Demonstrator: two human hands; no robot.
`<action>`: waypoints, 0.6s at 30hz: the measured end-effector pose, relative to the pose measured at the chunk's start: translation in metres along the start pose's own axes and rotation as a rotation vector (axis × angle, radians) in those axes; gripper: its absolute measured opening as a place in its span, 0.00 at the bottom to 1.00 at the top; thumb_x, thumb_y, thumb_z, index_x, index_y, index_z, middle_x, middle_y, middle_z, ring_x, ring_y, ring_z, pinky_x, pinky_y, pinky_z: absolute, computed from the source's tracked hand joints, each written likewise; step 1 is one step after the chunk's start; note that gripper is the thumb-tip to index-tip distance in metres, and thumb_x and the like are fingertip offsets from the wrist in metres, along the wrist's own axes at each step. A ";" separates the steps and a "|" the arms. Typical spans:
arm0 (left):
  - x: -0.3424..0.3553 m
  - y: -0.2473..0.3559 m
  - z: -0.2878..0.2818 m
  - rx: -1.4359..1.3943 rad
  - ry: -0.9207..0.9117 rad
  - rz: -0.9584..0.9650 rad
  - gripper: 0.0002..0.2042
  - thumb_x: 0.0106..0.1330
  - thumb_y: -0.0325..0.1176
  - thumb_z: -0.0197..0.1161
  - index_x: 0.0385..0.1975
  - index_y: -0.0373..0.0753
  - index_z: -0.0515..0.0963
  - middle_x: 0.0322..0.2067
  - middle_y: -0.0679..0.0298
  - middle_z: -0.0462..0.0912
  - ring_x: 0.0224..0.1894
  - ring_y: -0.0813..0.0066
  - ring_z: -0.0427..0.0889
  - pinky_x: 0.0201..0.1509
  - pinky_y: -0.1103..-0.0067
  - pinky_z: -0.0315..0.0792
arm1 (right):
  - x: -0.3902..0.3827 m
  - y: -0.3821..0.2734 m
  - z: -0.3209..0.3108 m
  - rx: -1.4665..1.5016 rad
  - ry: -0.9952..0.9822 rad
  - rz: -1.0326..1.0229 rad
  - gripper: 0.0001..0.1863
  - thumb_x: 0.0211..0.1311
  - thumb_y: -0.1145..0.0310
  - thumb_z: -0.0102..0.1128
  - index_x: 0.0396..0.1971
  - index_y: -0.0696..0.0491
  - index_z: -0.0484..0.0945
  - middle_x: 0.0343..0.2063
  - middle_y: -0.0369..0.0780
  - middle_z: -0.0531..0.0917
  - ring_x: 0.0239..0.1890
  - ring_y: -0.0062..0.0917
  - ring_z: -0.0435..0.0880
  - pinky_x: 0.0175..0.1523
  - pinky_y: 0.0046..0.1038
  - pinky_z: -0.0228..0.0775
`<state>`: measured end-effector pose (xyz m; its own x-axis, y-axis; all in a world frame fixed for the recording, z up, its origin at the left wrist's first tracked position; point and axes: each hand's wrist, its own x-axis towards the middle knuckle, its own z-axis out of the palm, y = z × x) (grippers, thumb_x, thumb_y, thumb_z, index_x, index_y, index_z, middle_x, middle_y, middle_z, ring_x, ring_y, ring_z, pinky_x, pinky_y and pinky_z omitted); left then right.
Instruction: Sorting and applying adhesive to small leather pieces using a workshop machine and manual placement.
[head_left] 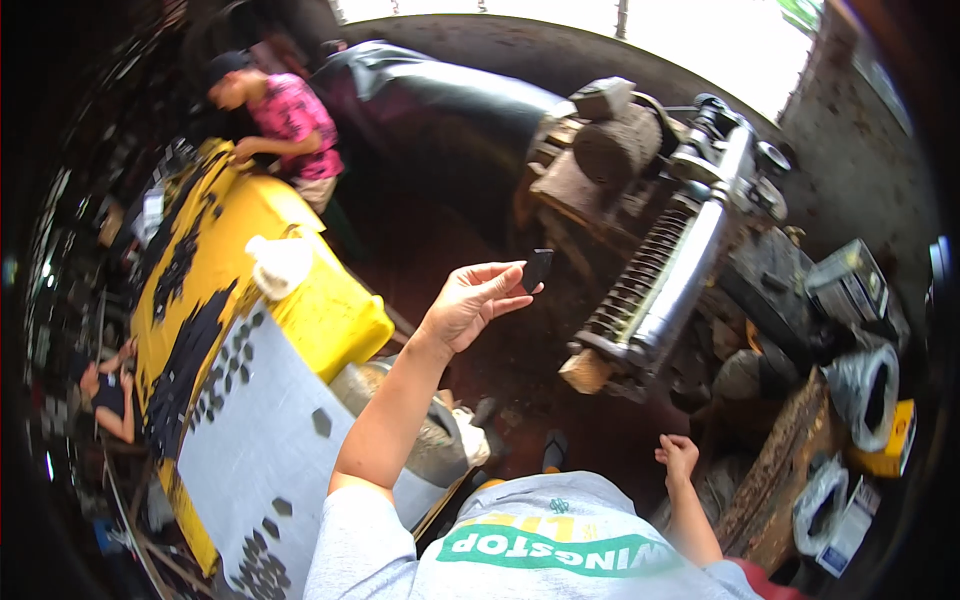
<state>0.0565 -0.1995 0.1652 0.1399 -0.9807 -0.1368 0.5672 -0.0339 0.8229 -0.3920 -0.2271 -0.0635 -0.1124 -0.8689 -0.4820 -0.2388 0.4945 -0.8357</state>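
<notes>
My left hand (472, 303) is raised in front of me, pinching a small flat black piece (538, 270) between thumb and fingers. The piece is held upright, its edges straight. My right hand (678, 456) hangs low beside my body with its fingers curled, and nothing shows in it. To my left, a light grey sheet (290, 420) lies over a work table. Several dark flat pieces (265, 568) are spread on it, and a single five-sided piece (321, 422) lies apart from the others.
Yellow sheeting (285, 225) bears black strips and a white bundle (280, 262). A person in a pink shirt (293, 125) works at its far end; another (112, 400) is at the left. A roller machine (665, 270) stands ahead right, with boxes (850, 283) and wrapped rolls (862, 397) beyond.
</notes>
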 end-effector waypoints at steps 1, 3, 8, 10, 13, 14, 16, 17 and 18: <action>-0.012 0.002 -0.014 -0.145 0.040 -0.025 0.10 0.60 0.33 0.62 0.39 0.36 0.77 0.39 0.55 0.80 0.47 0.65 0.79 0.48 0.74 0.77 | -0.002 0.004 0.003 -0.014 0.025 0.013 0.09 0.51 0.73 0.65 0.27 0.60 0.75 0.21 0.42 0.79 0.18 0.24 0.80 0.20 0.21 0.73; -0.041 0.010 -0.037 -0.406 0.133 -0.112 0.09 0.59 0.34 0.63 0.35 0.37 0.77 0.37 0.57 0.80 0.47 0.66 0.79 0.44 0.78 0.80 | -0.005 0.009 0.015 -0.036 -0.021 -0.014 0.09 0.51 0.73 0.66 0.26 0.60 0.75 0.20 0.41 0.79 0.17 0.23 0.79 0.20 0.20 0.72; -0.140 0.029 -0.099 -0.578 0.405 0.029 0.11 0.56 0.33 0.66 0.37 0.39 0.76 0.37 0.58 0.79 0.44 0.67 0.80 0.38 0.83 0.81 | -0.007 0.019 0.067 -0.087 -0.274 -0.081 0.05 0.49 0.77 0.65 0.24 0.61 0.77 0.17 0.40 0.78 0.14 0.22 0.78 0.19 0.19 0.72; -0.179 0.038 -0.124 -0.499 0.447 0.197 0.12 0.56 0.32 0.65 0.39 0.40 0.75 0.37 0.58 0.80 0.42 0.67 0.80 0.37 0.83 0.81 | -0.008 0.021 0.087 -0.149 -0.327 -0.074 0.05 0.52 0.76 0.63 0.26 0.61 0.77 0.16 0.40 0.78 0.13 0.23 0.77 0.17 0.20 0.72; -0.251 0.042 -0.184 -0.636 0.614 0.264 0.12 0.57 0.32 0.65 0.38 0.36 0.75 0.36 0.59 0.80 0.41 0.67 0.81 0.37 0.83 0.81 | -0.014 0.025 0.119 -0.226 -0.402 -0.099 0.08 0.56 0.72 0.60 0.27 0.61 0.74 0.15 0.40 0.77 0.12 0.24 0.77 0.15 0.20 0.71; -0.281 0.042 -0.209 -0.639 0.675 0.300 0.11 0.57 0.32 0.65 0.36 0.35 0.75 0.35 0.59 0.80 0.41 0.67 0.81 0.37 0.83 0.81 | -0.019 0.025 0.130 -0.245 -0.390 -0.101 0.09 0.59 0.69 0.58 0.28 0.61 0.72 0.15 0.40 0.76 0.12 0.25 0.77 0.14 0.20 0.70; -0.340 0.044 -0.251 -0.679 0.784 0.369 0.10 0.57 0.31 0.65 0.34 0.34 0.75 0.34 0.59 0.79 0.42 0.65 0.81 0.39 0.82 0.82 | -0.042 0.019 0.152 -0.324 -0.397 -0.220 0.11 0.60 0.67 0.57 0.27 0.59 0.70 0.13 0.40 0.75 0.11 0.25 0.77 0.13 0.21 0.68; -0.370 0.047 -0.268 -0.696 0.885 0.406 0.10 0.57 0.30 0.65 0.34 0.34 0.75 0.35 0.58 0.78 0.42 0.64 0.81 0.40 0.81 0.82 | -0.051 0.017 0.160 -0.381 -0.374 -0.328 0.13 0.62 0.64 0.55 0.27 0.58 0.67 0.12 0.40 0.73 0.10 0.25 0.76 0.11 0.21 0.67; -0.399 0.045 -0.292 -0.716 0.938 0.439 0.10 0.57 0.30 0.65 0.34 0.33 0.75 0.35 0.58 0.78 0.42 0.63 0.81 0.40 0.81 0.82 | -0.056 0.018 0.167 -0.387 -0.386 -0.336 0.13 0.62 0.64 0.55 0.27 0.58 0.67 0.12 0.40 0.73 0.10 0.25 0.76 0.11 0.21 0.67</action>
<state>0.2634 0.2463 0.0952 0.7831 -0.3590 -0.5078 0.5977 0.6600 0.4552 -0.2287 -0.1665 -0.0955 0.3675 -0.8692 -0.3309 -0.5394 0.0906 -0.8371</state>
